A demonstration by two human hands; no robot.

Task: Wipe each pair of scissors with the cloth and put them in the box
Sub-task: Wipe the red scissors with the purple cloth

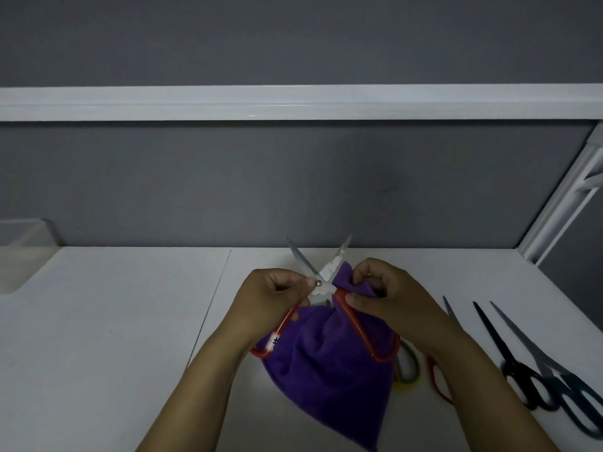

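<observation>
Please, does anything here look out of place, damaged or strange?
Nothing looks spilled or broken. The only notable thing: the red-handled scissors are held wide open in the left hand, bare blades crossed and pointing away, while the right hand pinches the purple cloth against one blade.

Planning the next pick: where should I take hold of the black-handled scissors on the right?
Take the black-handled scissors by their handle loops, from the near-left. Closed blades point toward the wall, and the teal-handled scissors lie tight against their right.
</observation>
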